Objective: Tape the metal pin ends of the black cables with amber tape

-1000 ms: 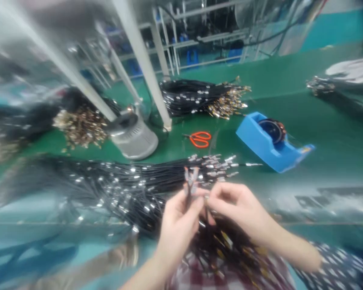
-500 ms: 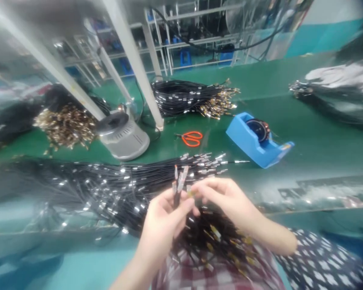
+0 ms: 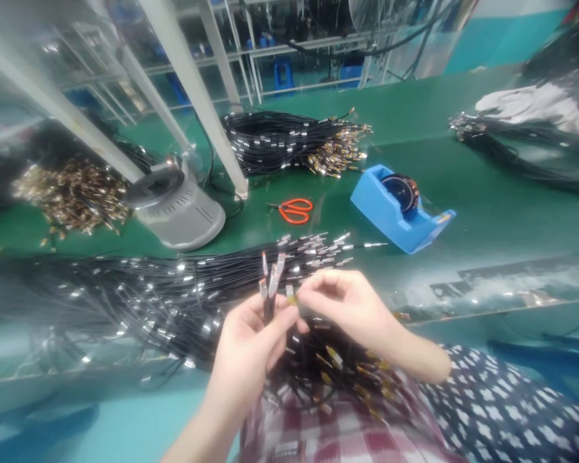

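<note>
My left hand (image 3: pixel 248 347) is closed round a few thin black cables (image 3: pixel 269 286), whose metal-tipped ends stick up above my fingers. My right hand (image 3: pixel 340 302) pinches the tip of one cable just to the right of them, fingers pressed together. Both hands hover above a tangle of black cables with gold connectors (image 3: pixel 328 370) lying in my lap. Beyond my hands a long bundle of black cables with silver ends (image 3: pixel 174 289) stretches across the green table (image 3: pixel 487 193).
A blue tape dispenser (image 3: pixel 399 209) and orange scissors (image 3: pixel 293 210) lie behind the bundle. A grey round machine base (image 3: pixel 176 206) stands at the left, beside a heap of gold connectors (image 3: pixel 72 196). More cable bundles (image 3: pixel 294 141) lie further back, and white gloves (image 3: pixel 531 103) at the right.
The view has shifted, so everything sits a little lower left in the picture. My hands keep the same grip on the cables and stay close together.
</note>
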Demonstrator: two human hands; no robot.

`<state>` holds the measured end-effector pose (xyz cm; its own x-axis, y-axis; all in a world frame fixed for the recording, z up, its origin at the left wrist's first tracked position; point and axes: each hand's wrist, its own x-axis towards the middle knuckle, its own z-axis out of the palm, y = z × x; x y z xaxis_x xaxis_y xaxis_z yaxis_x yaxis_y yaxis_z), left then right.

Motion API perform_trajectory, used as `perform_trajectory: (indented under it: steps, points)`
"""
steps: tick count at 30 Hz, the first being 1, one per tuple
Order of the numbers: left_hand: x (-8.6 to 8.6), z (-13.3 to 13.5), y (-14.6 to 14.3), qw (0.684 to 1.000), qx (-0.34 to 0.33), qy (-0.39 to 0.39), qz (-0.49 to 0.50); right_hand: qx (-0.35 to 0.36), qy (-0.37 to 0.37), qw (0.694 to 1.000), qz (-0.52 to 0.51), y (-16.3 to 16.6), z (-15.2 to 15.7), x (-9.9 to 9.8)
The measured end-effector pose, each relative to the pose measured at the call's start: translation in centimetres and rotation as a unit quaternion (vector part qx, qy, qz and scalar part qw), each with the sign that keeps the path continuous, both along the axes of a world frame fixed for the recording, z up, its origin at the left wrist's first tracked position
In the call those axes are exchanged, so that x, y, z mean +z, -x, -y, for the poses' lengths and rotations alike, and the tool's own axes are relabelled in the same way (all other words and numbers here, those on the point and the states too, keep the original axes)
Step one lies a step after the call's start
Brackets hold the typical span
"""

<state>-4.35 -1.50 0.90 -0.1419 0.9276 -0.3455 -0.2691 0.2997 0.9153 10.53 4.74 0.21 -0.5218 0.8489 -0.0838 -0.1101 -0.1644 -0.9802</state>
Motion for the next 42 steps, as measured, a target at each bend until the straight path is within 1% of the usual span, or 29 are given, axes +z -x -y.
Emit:
perform_trajectory:
  steps: [5,7,10,13,15,17,20,21,22,23,25,27,29,32,34,36,38,39,40,42]
  points:
    - [0.4,-0.1,0.1,1.0,-0.02,-0.008,0.007,-0.006,-0.011,1.0,-0.011,0.0,-0.2,0.1]
    - [0.4,-0.2,0.2,0.999,-0.033,-0.011,0.012,0.009,0.005,1.0,-0.027,0.1,-0.3,0.1]
    - [0.3,-0.3,0.5,0.998,-0.055,-0.01,0.019,0.051,0.034,0.996,-0.06,0.3,-0.5,0.0]
    - [0.2,-0.4,0.7,0.997,-0.072,-0.007,0.03,0.062,0.037,0.994,-0.08,0.6,-0.6,-0.1]
    - [0.1,-0.4,0.7,0.997,-0.072,-0.004,0.042,0.045,0.028,0.996,-0.076,0.8,-0.5,-0.1]
    - [0.0,-0.4,0.7,0.997,-0.066,0.004,0.047,0.018,0.004,0.999,-0.047,1.0,-0.1,0.1]
    - [0.0,-0.2,0.5,0.998,-0.05,0.014,0.033,-0.035,-0.069,0.997,0.023,1.1,0.4,0.5]
    - [0.0,-0.1,0.4,0.999,-0.041,0.012,0.026,-0.044,-0.08,0.995,0.033,1.0,0.4,0.6]
    - [0.1,-0.1,0.3,0.999,-0.036,0.007,0.021,-0.041,-0.072,0.996,0.027,0.9,0.4,0.7]
    - [0.1,0.0,0.3,0.999,-0.035,0.0,0.018,-0.023,-0.044,0.999,0.004,0.8,0.3,0.7]
    - [0.2,0.1,0.3,0.998,-0.049,-0.016,0.023,0.041,0.043,0.997,-0.058,0.6,-0.1,0.5]
    - [0.2,0.0,0.6,0.996,-0.079,-0.024,0.04,0.102,0.109,0.984,-0.096,0.6,-0.7,0.1]
    - [0.0,-0.2,1.1,0.99,-0.118,-0.025,0.075,0.132,0.129,0.977,-0.11,0.8,-1.2,-0.3]
    - [-0.4,-0.5,2.0,0.975,-0.17,-0.015,0.141,0.135,0.1,0.977,-0.132,1.2,-1.6,-0.7]
    - [-0.6,-0.6,2.4,0.969,-0.18,-0.007,0.168,0.132,0.066,0.98,-0.137,1.2,-1.9,-0.8]
    - [-0.6,-0.5,2.5,0.971,-0.173,-0.001,0.163,0.158,0.033,0.979,-0.123,0.8,-2.4,-0.9]
    - [-0.5,-0.3,2.4,0.979,-0.153,-0.003,0.135,0.192,0.004,0.976,-0.099,0.2,-3.0,-0.8]
    - [-0.4,-0.3,2.2,0.983,-0.141,-0.005,0.12,0.191,-0.007,0.978,-0.082,-0.1,-3.3,-0.7]
    - [-0.3,-0.3,2.0,0.986,-0.129,-0.008,0.109,0.174,-0.015,0.983,-0.061,-0.2,-3.5,-0.5]
    - [-0.2,-0.4,1.7,0.988,-0.114,-0.01,0.102,0.111,-0.024,0.993,-0.022,-0.2,-3.7,0.2]
